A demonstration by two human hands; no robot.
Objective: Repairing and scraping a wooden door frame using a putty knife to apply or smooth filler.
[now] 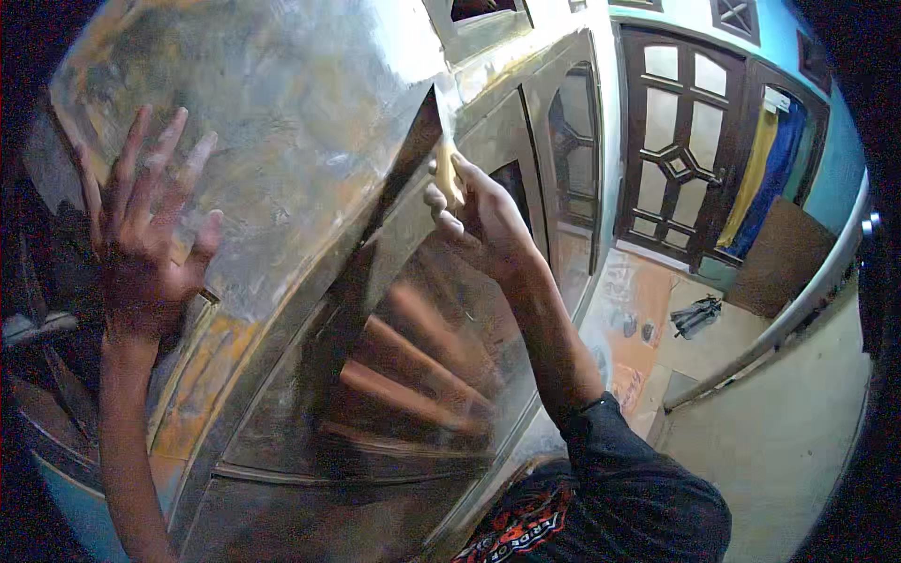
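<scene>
My left hand (155, 211) is spread, palm toward a patchy grey and ochre plastered wall (300, 103). Its fingers point upward, and nothing shows in them. Higher and to the right, my right hand (479, 211) is closed around the yellowish handle of a putty knife (448, 169). The knife's blade points up, close to the wall's edge beside a wooden frame. A long dark wedge, seemingly a shadow, runs down and left from the blade. Whether the blade touches the surface, I cannot tell.
Below my right arm stands dark wooden panelling (413, 375) with slanted reddish strips. To the right are a dark glazed door (676, 141), yellow and blue hanging cloths (765, 178) and a brown board (784, 258). A dark crumpled item (696, 317) lies on the floor.
</scene>
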